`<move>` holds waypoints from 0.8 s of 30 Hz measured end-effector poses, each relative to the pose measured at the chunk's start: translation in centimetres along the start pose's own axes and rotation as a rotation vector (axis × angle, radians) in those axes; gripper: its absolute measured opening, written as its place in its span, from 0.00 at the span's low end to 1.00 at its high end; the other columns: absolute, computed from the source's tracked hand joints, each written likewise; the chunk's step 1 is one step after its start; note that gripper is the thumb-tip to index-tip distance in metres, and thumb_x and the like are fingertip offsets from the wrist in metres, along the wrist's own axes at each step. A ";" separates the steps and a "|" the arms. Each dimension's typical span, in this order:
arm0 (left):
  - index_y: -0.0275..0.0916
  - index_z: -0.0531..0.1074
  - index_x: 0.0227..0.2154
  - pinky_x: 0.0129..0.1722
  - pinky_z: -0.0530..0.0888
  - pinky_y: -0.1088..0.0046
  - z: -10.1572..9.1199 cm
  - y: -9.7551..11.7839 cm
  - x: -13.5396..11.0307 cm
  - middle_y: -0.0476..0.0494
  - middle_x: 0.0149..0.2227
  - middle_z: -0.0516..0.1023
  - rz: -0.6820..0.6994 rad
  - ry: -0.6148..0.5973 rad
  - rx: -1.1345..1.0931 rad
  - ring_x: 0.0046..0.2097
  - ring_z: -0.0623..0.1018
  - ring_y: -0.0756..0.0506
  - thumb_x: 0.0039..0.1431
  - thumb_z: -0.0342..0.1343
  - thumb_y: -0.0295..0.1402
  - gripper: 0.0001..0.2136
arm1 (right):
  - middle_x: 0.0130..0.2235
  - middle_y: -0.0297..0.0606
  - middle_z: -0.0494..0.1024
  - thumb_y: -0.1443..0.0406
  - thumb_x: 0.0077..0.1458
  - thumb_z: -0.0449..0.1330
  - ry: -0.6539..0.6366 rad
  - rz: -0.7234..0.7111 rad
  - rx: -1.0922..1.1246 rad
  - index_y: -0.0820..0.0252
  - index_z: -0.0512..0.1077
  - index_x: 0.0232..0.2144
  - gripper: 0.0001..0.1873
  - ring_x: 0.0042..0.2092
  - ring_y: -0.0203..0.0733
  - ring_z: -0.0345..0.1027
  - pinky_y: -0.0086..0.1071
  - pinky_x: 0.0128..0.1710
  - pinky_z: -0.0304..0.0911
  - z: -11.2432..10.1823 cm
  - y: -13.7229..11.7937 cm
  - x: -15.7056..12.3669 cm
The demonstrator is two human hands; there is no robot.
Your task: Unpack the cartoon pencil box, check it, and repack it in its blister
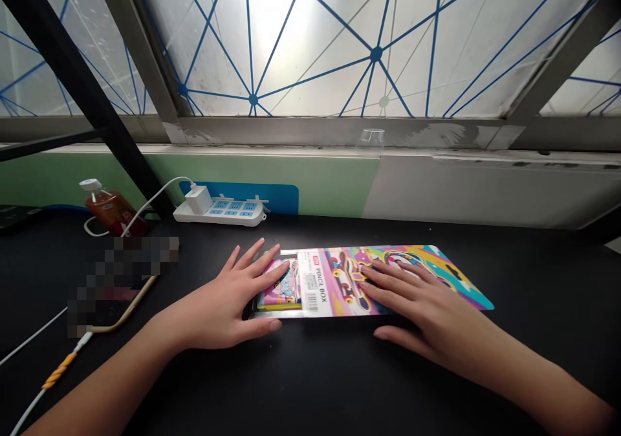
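A colourful pencil box package (317, 281) lies flat on the black table in front of me. It has a white label strip with "PENCIL BOX" and a barcode, and bright skateboard-style pictures to the right of it. My left hand (228, 303) rests over the package's left end, fingers spread and stretched out. Under its fingertips a pink picture shows in part. Across the right half of the package lies my right hand (417, 306), its fingers straight and flat on the printed surface. Each thumb points inward along the near edge.
At the left, a phone (129, 316), partly blurred out, stands with a white and orange cable (58, 371). Behind it are a tilted drink bottle (111, 209) and a white power strip (233, 212) with a charger plugged in. A black slanted post (116, 145) rises there. A clear cup (372, 138) sits on the windowsill.
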State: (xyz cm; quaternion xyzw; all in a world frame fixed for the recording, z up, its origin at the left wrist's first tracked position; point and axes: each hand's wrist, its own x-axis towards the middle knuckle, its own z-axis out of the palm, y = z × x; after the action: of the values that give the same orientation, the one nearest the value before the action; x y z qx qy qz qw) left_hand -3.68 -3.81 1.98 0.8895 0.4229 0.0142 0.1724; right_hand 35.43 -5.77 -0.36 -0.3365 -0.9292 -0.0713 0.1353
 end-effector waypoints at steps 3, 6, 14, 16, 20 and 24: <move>0.54 0.47 0.78 0.72 0.41 0.29 -0.2 -0.1 -0.1 0.44 0.80 0.40 0.000 0.020 0.008 0.78 0.37 0.25 0.69 0.58 0.56 0.41 | 0.60 0.44 0.82 0.48 0.67 0.62 0.054 0.050 -0.020 0.52 0.77 0.59 0.25 0.61 0.62 0.76 0.60 0.62 0.66 -1.0 1.6 -0.9; 0.52 0.51 0.77 0.72 0.41 0.28 0.1 0.2 0.0 0.41 0.80 0.43 0.009 0.055 0.023 0.78 0.39 0.24 0.67 0.59 0.58 0.42 | 0.55 0.47 0.85 0.45 0.65 0.63 0.096 0.091 -0.060 0.54 0.78 0.58 0.28 0.55 0.64 0.79 0.62 0.60 0.66 -1.4 1.9 -1.1; 0.55 0.56 0.76 0.73 0.39 0.29 2.0 2.2 1.1 0.43 0.78 0.52 0.058 0.124 0.054 0.78 0.51 0.27 0.75 0.52 0.53 0.31 | 0.73 0.50 0.64 0.54 0.68 0.63 0.042 -0.011 -0.040 0.56 0.58 0.75 0.39 0.73 0.63 0.57 0.60 0.67 0.62 1.0 -1.7 0.9; 0.56 0.57 0.75 0.73 0.42 0.29 1.9 2.1 1.1 0.44 0.78 0.51 0.046 0.100 0.052 0.77 0.53 0.27 0.76 0.50 0.52 0.29 | 0.71 0.49 0.69 0.59 0.70 0.60 0.049 -0.023 -0.063 0.57 0.64 0.71 0.30 0.72 0.61 0.61 0.57 0.66 0.64 1.3 -1.5 0.9; 0.57 0.58 0.74 0.73 0.44 0.30 1.3 1.7 1.1 0.46 0.78 0.53 0.030 0.090 0.021 0.77 0.53 0.27 0.75 0.52 0.54 0.30 | 0.61 0.46 0.81 0.67 0.73 0.54 0.094 -0.012 -0.093 0.55 0.73 0.62 0.20 0.63 0.57 0.74 0.52 0.60 0.70 0.8 0.0 0.4; 0.58 0.61 0.73 0.73 0.43 0.31 0.9 1.6 1.0 0.47 0.78 0.55 0.027 0.094 -0.014 0.77 0.54 0.28 0.73 0.55 0.54 0.29 | 0.53 0.45 0.84 0.66 0.72 0.54 0.093 0.008 -0.092 0.53 0.72 0.64 0.21 0.56 0.57 0.77 0.49 0.55 0.72 0.0 0.8 0.0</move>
State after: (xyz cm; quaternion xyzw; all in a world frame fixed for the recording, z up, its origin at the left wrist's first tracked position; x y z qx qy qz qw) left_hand -1.71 -4.24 1.53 0.8922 0.4185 0.0610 0.1583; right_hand 35.97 -5.20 -0.33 -0.3426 -0.9162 -0.1290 0.1630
